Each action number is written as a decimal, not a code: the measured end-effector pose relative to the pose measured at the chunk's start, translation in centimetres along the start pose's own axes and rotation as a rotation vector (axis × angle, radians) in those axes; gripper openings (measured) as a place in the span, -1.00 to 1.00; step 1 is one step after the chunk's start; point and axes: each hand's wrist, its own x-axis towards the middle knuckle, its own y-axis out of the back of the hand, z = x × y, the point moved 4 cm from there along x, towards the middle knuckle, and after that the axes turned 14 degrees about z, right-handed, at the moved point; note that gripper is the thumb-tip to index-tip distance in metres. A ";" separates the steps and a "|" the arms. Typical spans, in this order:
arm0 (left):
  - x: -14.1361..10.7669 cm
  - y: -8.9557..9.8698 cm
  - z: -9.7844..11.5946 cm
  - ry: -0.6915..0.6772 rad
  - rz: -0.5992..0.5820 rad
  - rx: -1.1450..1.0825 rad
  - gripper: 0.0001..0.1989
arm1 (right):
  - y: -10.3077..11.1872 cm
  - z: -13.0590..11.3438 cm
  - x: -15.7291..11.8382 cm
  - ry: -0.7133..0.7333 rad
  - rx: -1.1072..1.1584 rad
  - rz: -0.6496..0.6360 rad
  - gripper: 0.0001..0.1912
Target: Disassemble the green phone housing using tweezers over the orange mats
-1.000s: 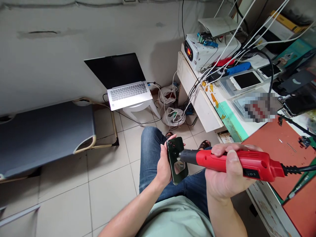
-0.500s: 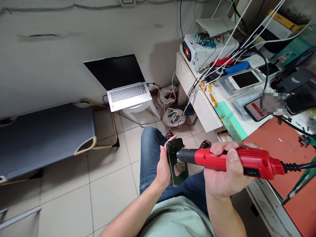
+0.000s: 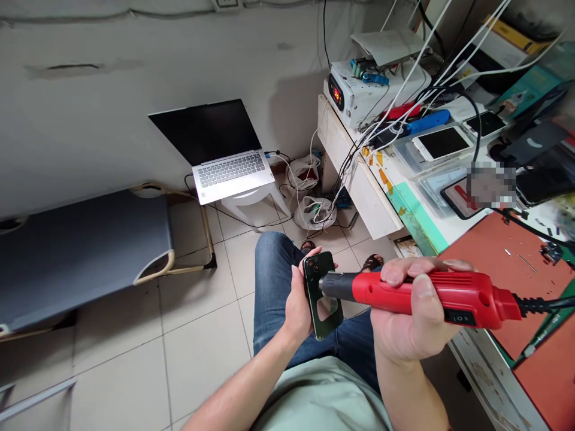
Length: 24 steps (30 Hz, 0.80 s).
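A dark green smartphone (image 3: 331, 326) is held by its edges in my left hand (image 3: 297, 305), its back with the camera lenses turned up toward me. A pale, shiny patch shows on the middle of its back. My right hand (image 3: 411, 323) is wrapped round a red heat gun (image 3: 395, 290) with a dark grey nozzle and a switch on its side. The nozzle tip is over the phone's back, just below the cameras; whether they touch I cannot tell. A black cord runs from the heat gun's rear to the right.
A workbench (image 3: 424, 224) on the right bears an orange-red mat (image 3: 498, 257), several phones, cables and a white device (image 3: 381, 90) with a red display. A laptop (image 3: 233, 173) rests on a white stool (image 3: 256, 203). A grey folding bed (image 3: 90, 251) stands left, with plastic bags (image 3: 314, 212) near the bench.
The heat gun has shifted very slightly left over the phone's back. My left hand and the phone stay in nearly the same place. The camera view has moved a little.
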 end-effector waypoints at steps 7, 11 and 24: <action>0.1 0.1 0.2 0.011 0.014 0.006 -0.27 | 1.8 -0.5 0.4 -0.007 -0.025 -0.050 -0.68; 0.0 0.0 0.2 -0.016 0.010 0.018 -0.29 | 1.1 0.0 1.1 0.051 -0.038 0.030 -0.65; 0.1 -0.4 0.7 0.019 0.034 -0.013 -0.26 | 2.2 -0.8 0.5 0.043 -0.061 -0.039 -0.69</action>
